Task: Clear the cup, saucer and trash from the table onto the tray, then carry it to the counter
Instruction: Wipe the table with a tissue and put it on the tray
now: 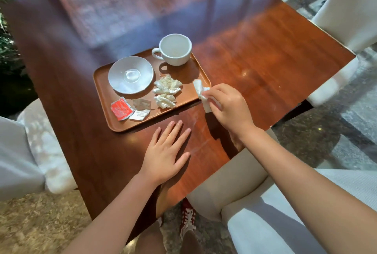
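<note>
A brown tray (102, 88) lies on the wooden table (255, 53). On it stand an empty white cup (175, 49) at the far right and a white saucer (130, 74) at the left. Two crumpled napkins (167, 84) lie in the tray's middle, and a torn red packet (120, 109) and torn paper wrappers (141, 109) at its near edge. My right hand (228, 109) grips a white napkin (201, 90) at the tray's right near corner. My left hand (166, 151) rests flat on the table, fingers spread, just in front of the tray.
White upholstered chairs stand at the right (350, 9), the near right (265, 213) and the left (24, 151). Plants (8, 49) line the far left. The table edge runs close to my body, with my red shoe (188, 217) below it.
</note>
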{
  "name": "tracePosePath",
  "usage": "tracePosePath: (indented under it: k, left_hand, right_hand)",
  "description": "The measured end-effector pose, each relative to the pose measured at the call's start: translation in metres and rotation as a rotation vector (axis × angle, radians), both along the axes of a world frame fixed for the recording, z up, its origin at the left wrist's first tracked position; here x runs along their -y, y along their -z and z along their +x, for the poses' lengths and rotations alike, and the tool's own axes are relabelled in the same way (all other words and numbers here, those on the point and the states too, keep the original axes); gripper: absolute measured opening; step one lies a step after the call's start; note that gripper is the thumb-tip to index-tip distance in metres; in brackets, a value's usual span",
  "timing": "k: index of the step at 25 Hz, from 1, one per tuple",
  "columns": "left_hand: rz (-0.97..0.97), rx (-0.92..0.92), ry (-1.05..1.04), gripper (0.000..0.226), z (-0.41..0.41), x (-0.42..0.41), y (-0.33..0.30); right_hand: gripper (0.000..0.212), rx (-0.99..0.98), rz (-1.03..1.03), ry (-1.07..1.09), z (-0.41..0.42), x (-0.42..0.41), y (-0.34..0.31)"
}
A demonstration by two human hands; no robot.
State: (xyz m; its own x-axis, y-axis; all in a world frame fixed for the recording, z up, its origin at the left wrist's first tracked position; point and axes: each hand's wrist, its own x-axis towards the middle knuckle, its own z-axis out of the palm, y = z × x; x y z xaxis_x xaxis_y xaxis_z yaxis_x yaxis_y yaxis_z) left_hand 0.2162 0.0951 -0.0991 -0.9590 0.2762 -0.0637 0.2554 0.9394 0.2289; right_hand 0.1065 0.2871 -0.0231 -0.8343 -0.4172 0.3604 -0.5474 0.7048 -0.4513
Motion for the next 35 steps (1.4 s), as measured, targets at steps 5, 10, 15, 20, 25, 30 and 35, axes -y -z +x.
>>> tracePosePath:
  k: [5,10,15,20,25,30,35]
  left_hand:
    - [0.024,-0.013,-0.016,0.06,0.001,0.001,0.002]
    - [0.022,-0.023,-0.018,0.06,0.001,0.0,0.003]
    - [0.025,-0.01,-0.032,0.06,0.0,0.001,0.004]
    - [0.018,0.015,-0.035,0.06,0.0,0.001,0.004]
    - [-0.003,0.046,-0.013,0.06,-0.001,0.001,0.0]
    - [-0.003,0.173,0.0,0.061,-0.006,-0.001,-0.016]
    - [0.015,0.232,-0.038,0.057,-0.016,-0.002,-0.048]
  right_hand:
    - [0.01,-0.107,0.088,0.042,-0.043,0.026,0.011]
    - [0.003,-0.033,0.26,0.007,-0.067,0.049,0.03]
    - [0.008,-0.038,0.376,-0.057,-0.068,0.045,0.041]
    - [0.013,0.089,0.382,-0.121,-0.071,0.042,0.04]
    - [0.029,0.003,0.46,-0.144,-0.064,0.036,0.045]
    - [0.027,-0.015,0.466,-0.056,-0.059,0.036,0.034]
    - [0.021,-0.055,0.289,-0.024,-0.046,0.035,0.022]
